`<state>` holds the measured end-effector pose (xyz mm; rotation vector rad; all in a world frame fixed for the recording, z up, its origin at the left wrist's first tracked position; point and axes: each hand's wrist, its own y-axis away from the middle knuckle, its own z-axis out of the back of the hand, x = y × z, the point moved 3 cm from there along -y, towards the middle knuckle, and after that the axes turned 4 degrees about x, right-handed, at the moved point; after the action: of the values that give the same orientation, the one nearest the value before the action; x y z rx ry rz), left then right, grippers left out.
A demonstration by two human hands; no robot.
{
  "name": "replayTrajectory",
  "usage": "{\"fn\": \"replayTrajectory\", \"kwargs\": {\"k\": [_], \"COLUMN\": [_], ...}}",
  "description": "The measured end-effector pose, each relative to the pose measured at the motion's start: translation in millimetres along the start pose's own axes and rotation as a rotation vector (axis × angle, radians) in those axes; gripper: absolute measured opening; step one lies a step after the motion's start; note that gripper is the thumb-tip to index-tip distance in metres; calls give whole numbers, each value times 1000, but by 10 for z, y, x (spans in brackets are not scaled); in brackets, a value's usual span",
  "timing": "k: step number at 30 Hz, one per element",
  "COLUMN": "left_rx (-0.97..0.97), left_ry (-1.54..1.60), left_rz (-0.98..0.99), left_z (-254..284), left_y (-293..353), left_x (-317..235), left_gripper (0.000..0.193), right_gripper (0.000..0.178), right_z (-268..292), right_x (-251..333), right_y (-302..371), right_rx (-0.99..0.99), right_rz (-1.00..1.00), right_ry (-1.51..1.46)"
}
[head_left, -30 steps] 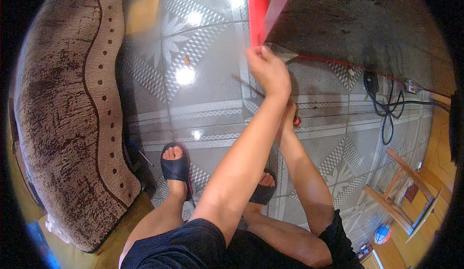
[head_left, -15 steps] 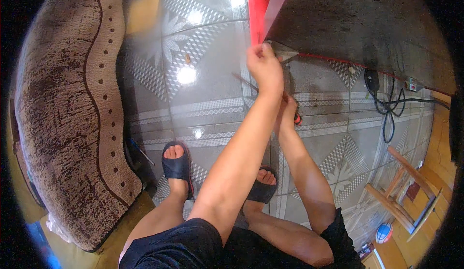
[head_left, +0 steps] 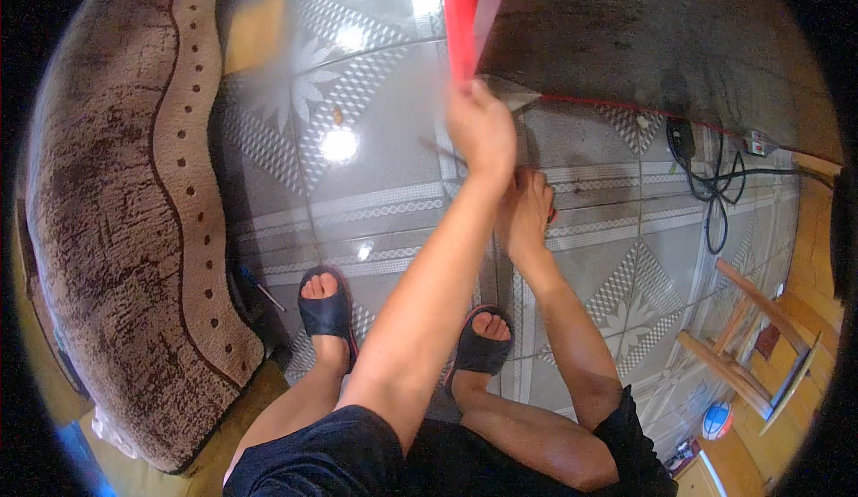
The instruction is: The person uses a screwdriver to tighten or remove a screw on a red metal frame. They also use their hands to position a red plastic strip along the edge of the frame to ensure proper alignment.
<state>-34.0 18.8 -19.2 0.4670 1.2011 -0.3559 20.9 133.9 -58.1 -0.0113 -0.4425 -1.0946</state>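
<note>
My left hand (head_left: pixel 483 130) is closed at the lower end of a broad red strip (head_left: pixel 460 23), beside the lower corner of a large dark panel (head_left: pixel 643 41). Its fingertips pinch around that end, partly blurred. Just below it, my right hand (head_left: pixel 525 211) is wrapped round what looks like a screwdriver (head_left: pixel 435 147). The slim dark shaft sticks out to the left behind my left wrist, and a bit of red handle shows at the right of the fist. The tip is blurred. A pale, pointed piece (head_left: pixel 514 95) shows at the panel's corner.
A brown patterned sofa cover (head_left: pixel 116 229) fills the left side. Black cable (head_left: pixel 715 189) lies coiled on the tiled floor (head_left: pixel 375 193) near a socket block (head_left: pixel 758 144). At right are a wooden stool (head_left: pixel 733 376) and a small ball (head_left: pixel 716 421). My sandalled feet stand below my hands.
My left hand and the red strip's end have shifted slightly left. The right hand has turned a little, with less of the handle showing. The whole view has moved slightly.
</note>
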Motion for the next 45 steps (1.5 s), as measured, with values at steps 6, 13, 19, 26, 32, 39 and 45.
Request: {"fn": "replayTrajectory", "kwargs": {"k": [6, 13, 19, 26, 32, 39, 45], "left_rx": [124, 250, 234, 200, 193, 73, 168], "left_ry": [-20, 90, 34, 53, 81, 19, 171], "left_rz": [-52, -76, -25, -51, -74, -149, -116], "left_z": [-4, 33, 31, 25, -33, -43, -7], "left_y": [-119, -217, -107, -162, -145, -71, -99], "left_x": [141, 225, 29, 123, 208, 115, 219], "left_gripper": [18, 21, 27, 26, 25, 22, 20], "right_gripper": [22, 27, 30, 32, 35, 35, 35], "right_z": [-106, 475, 966, 926, 855, 935, 869], "right_x": [-403, -481, -165, -100, -125, 92, 6], "right_y": [121, 575, 306, 174, 199, 198, 243], "right_rx": [-113, 58, -36, 166, 211, 240, 213], "right_rz": [19, -124, 5, -156, -192, -224, -205], "right_ry": [-80, -512, -514, -730, -885, -1303, -1135]}}
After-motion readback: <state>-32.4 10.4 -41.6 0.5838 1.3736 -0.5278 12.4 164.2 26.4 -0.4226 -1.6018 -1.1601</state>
